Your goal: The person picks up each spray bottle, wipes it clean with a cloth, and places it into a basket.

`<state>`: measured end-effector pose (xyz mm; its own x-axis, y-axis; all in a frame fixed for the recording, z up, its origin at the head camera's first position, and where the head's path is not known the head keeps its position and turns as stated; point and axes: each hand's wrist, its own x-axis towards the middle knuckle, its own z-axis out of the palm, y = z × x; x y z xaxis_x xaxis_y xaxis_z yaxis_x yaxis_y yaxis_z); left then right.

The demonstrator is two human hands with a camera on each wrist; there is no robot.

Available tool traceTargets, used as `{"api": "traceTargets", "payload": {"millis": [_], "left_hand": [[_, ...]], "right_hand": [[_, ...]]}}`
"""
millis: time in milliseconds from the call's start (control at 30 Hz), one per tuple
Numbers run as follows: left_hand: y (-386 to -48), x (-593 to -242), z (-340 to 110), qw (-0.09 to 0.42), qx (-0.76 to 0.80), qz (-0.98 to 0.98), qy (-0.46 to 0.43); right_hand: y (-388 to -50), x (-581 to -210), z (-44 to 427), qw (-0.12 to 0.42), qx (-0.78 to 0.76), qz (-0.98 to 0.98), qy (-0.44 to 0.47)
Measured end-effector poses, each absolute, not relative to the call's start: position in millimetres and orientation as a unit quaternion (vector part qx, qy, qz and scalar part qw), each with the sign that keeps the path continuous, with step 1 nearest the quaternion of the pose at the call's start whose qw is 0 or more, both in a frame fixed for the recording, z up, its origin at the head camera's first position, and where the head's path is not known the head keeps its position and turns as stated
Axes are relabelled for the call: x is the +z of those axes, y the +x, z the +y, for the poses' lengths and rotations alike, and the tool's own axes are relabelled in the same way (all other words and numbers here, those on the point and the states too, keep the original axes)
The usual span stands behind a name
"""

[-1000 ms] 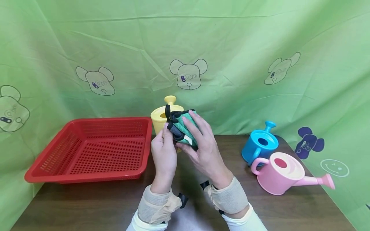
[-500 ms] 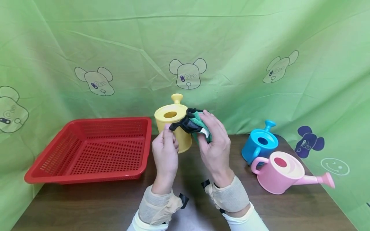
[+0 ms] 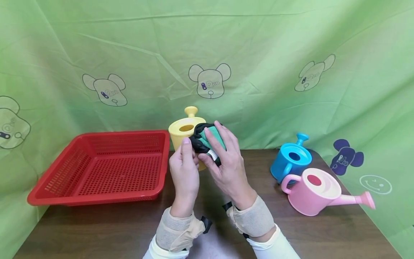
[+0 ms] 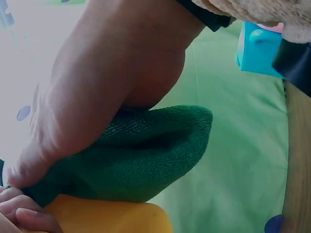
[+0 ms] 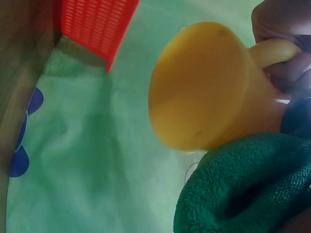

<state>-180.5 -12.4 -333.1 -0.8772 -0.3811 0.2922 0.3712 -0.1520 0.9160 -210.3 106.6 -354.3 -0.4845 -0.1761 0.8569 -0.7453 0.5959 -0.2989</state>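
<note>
A yellow watering can [image 3: 176, 133] is raised above the table, its round base showing in the right wrist view. My left hand [image 3: 185, 172] grips its handle [image 5: 275, 52], fingers curled round it. In my right hand [image 3: 229, 167] is a green cloth [image 3: 217, 136] with black edging and a small white label, bunched up against the can's near right side. The green pile of the cloth hangs below the right hand in the left wrist view. Part of the can's body is hidden behind the cloth and both hands.
A red perforated plastic basket [image 3: 97, 200] sits on the left of the wooden table [image 3: 106, 230]. At the right stand a blue watering can [image 3: 284, 162] and a pink watering can [image 3: 307, 201], close together. A green printed curtain [image 3: 155, 46] hangs behind.
The cloth and right hand swung right, uncovering the can, then came back left over it. The can shifted slightly right and back. The left hand keeps its grip on the handle.
</note>
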Motion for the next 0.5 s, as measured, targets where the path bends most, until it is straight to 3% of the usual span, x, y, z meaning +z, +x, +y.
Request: {"api": "traceTargets", "payload": {"millis": [500], "left_hand": [[-177.7,-334.4,-8.6,0.259,-0.709,-0.656,-0.009]], "right_hand": [[-207.3,-352.2,104.2,0.419,0.431,-0.753,0.269]]}}
